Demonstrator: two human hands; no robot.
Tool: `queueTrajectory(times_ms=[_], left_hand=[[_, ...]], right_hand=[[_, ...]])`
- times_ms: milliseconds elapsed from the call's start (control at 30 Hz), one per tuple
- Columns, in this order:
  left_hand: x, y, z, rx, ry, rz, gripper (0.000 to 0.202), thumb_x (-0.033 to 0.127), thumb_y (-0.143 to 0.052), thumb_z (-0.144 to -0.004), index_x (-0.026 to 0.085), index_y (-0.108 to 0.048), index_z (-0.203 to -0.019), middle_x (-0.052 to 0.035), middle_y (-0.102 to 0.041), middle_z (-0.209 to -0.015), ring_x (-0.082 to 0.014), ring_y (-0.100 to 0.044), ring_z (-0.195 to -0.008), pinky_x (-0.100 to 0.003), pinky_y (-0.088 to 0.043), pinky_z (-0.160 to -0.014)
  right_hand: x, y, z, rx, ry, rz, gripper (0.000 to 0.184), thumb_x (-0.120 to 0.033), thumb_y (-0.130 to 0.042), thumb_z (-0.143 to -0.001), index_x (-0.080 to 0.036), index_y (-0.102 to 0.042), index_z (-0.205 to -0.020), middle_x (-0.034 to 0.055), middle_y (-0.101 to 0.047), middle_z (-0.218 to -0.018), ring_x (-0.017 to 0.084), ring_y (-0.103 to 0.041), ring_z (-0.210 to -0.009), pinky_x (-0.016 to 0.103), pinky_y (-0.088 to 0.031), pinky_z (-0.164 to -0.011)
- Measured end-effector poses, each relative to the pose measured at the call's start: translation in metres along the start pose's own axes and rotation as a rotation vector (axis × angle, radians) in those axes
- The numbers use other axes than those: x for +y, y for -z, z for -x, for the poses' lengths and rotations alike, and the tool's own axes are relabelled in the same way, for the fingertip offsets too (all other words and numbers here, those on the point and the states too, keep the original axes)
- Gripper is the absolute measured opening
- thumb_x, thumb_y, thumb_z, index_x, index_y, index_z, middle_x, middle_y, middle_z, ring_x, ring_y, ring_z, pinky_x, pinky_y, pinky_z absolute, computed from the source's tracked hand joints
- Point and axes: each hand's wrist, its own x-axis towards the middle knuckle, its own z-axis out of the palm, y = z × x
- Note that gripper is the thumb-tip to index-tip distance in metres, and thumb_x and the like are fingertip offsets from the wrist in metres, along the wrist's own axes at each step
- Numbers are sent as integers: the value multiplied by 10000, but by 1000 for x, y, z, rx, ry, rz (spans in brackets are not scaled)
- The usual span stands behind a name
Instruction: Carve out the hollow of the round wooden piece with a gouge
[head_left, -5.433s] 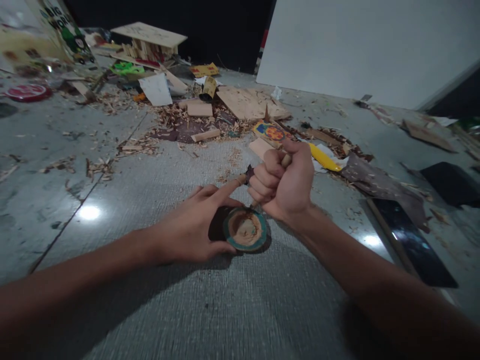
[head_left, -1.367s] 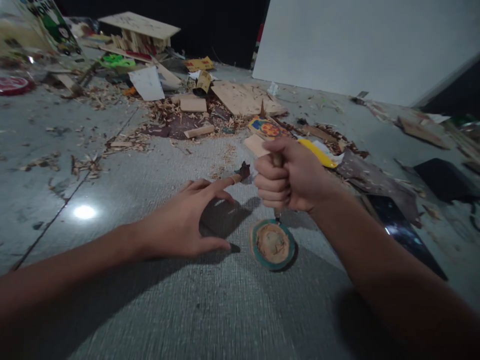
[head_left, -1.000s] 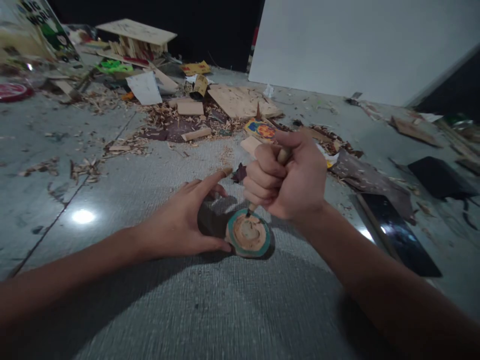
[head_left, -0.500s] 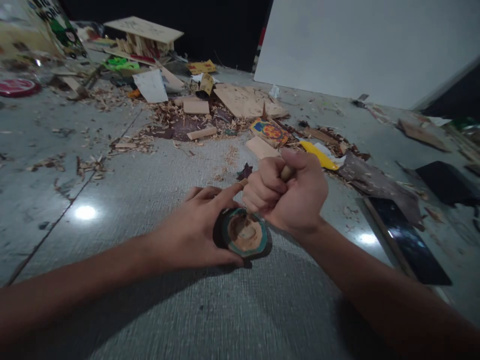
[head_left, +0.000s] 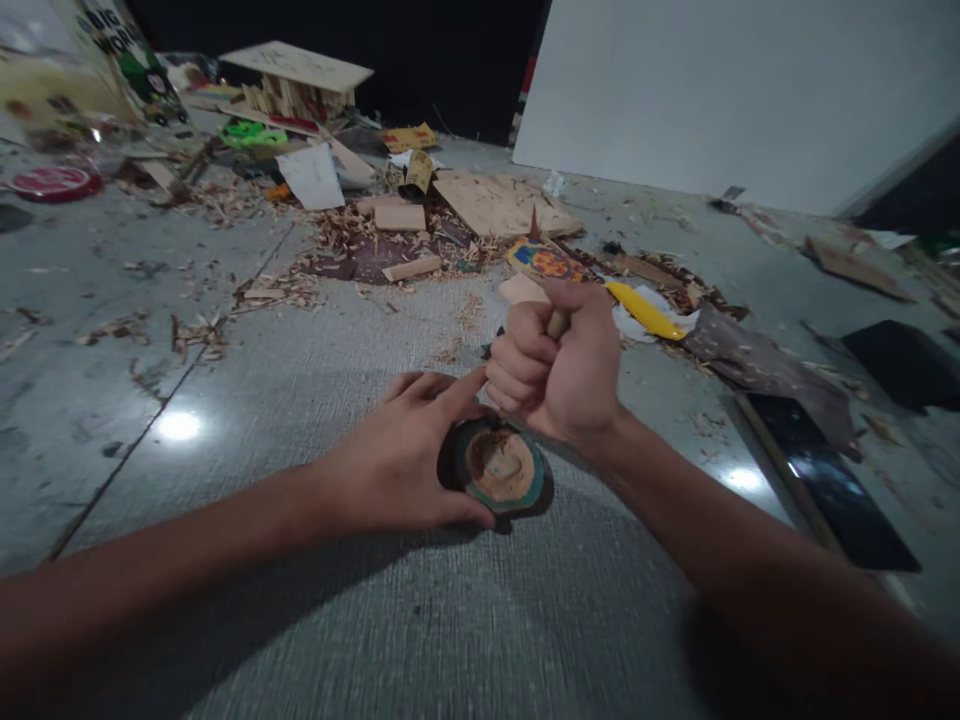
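Observation:
A small round wooden piece (head_left: 501, 468) with a green rim and a hollowed pale centre lies on the grey floor. My left hand (head_left: 405, 465) cups its left side, thumb and forefinger pressed against the rim. My right hand (head_left: 559, 365) is a fist wrapped round the wooden handle of a carving tool (head_left: 557, 322), held upright just above the piece's far edge. The tool's tip is hidden behind my fingers.
Wood shavings and offcuts (head_left: 397, 240) litter the floor ahead, with a plywood sheet (head_left: 499, 205), a yellow knife (head_left: 643, 312) and a painted piece (head_left: 544, 262). A dark phone (head_left: 825, 480) lies at right. A white board (head_left: 735, 90) leans behind.
The round piece slid right, away from my left hand, then came back. My left hand has closed round it again, and my right fist stays over its far edge.

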Motion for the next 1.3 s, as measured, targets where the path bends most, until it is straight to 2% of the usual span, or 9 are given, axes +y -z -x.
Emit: queueTrajectory(times_ms=[133, 300, 500, 600, 733, 800, 967, 1100, 1300], left_hand=[[2, 0, -2, -16, 22, -18, 955, 710, -794, -605, 196, -489, -1350, -135, -629, -1316, -393, -511, -1232, -553, -362, -1062], [0, -1, -1, -13, 24, 26, 1189, 714, -808, -586, 191, -286, -1517, -129, -647, -1348, -399, -454, -1323, -562, -291, -1109], [-1, -1, -1, -31, -2, 43, 1264, 679, -808, -619, 192, -137, -1573, -96, -672, -1334, -388, -439, -1346, -565, -229, -1148], [-1, 1, -1, -54, 3, 21, 1259, 676, -805, -622, 169, -150, -1571, -109, -664, -1344, -396, -437, -1349, -567, -245, -1147], [-2, 1, 0, -46, -24, -28, 1178, 673, -771, -667, 173, -184, -1558, -126, -612, -1411, -377, -395, -1411, -569, -218, -1180], [-2, 1, 1, -38, -23, -43, 1135, 647, -771, -677, 179, -212, -1546, -131, -587, -1437, -366, -403, -1412, -563, -228, -1186], [-1, 2, 0, -21, -46, -51, 984, 608, -780, -668, 192, -378, -1464, -125, -564, -1455, -361, -463, -1364, -561, -233, -1201], [-2, 2, 0, -30, -74, -23, 1021, 599, -774, -676, 198, -337, -1507, -103, -631, -1370, -362, -478, -1353, -575, -207, -1213], [-3, 2, -1, -43, -78, -13, 1022, 595, -747, -698, 210, -301, -1533, -106, -628, -1370, -371, -474, -1360, -589, -197, -1215]], right_hand=[[-2, 7, -10, 86, -104, -96, 554, -440, -284, -956, -239, -176, -451, -82, -111, -387, 74, -41, -337, 221, -81, -312], [3, 23, -15, 199, -190, -254, 477, -408, -398, -876, -244, -167, -492, -95, -109, -394, 72, -24, -356, 224, -60, -321], [0, 32, -8, 259, -104, -310, 406, -319, -368, -838, -245, -112, -531, -81, -107, -408, 91, -44, -373, 238, -101, -329], [-10, 26, -2, 150, -33, -247, 404, -324, -364, -813, -249, -112, -507, -65, -117, -417, 99, -84, -373, 251, -140, -346], [-18, 20, 6, -204, 39, -8, 437, -369, -432, -792, -246, -199, -445, -36, -173, -413, 118, -228, -376, 276, -233, -379], [-17, 20, 9, -280, 67, 65, 466, -403, -467, -803, -236, -225, -441, -33, -184, -409, 118, -240, -377, 284, -244, -388], [-8, 16, 12, -264, 118, 67, 463, -403, -462, -820, -232, -235, -454, -47, -170, -410, 105, -173, -369, 288, -223, -394], [-2, 11, 14, -227, 140, 73, 470, -401, -455, -822, -232, -231, -445, -51, -160, -404, 100, -159, -366, 287, -197, -387], [-1, 4, 18, -158, 149, 98, 460, -381, -468, -794, -228, -217, -440, -54, -152, -405, 92, -160, -369, 283, -188, -387]])
